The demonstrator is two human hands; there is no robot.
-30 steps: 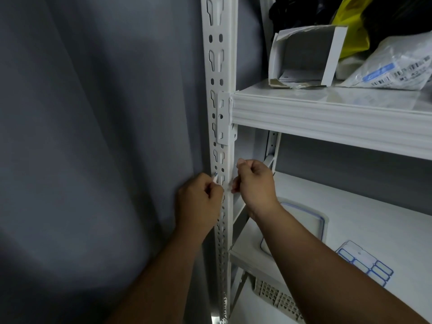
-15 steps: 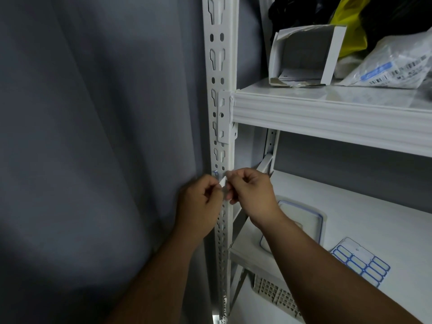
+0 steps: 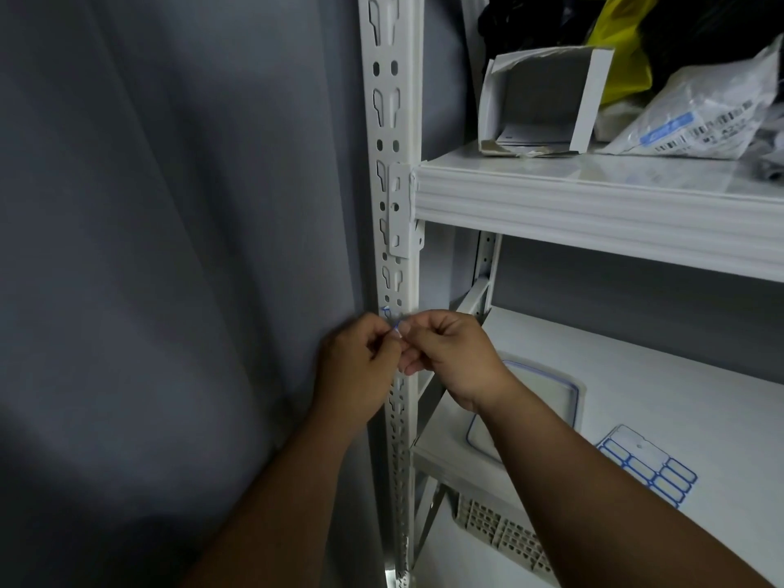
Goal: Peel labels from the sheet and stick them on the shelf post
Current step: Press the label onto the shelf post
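Grey curtain [image 3: 148,248] filled the left side, with a white shelf post [image 3: 396,133] standing right beside it. Both hands met in front of the post, the left hand [image 3: 360,367] and right hand [image 3: 449,354] with fingers curled, pinching a tiny blue-edged label [image 3: 396,329] between them. The label sheet [image 3: 647,471] lay on the lower shelf [image 3: 679,396] off to the right, near a blue-rimmed lid [image 3: 547,396].

No legible text anywhere. White plastic mailer bag [image 3: 704,116] on upper shelf carries barcodes and a blue strip, print too blurred to read. Blue-bordered white label sheet [image 3: 647,471]: labels blank.
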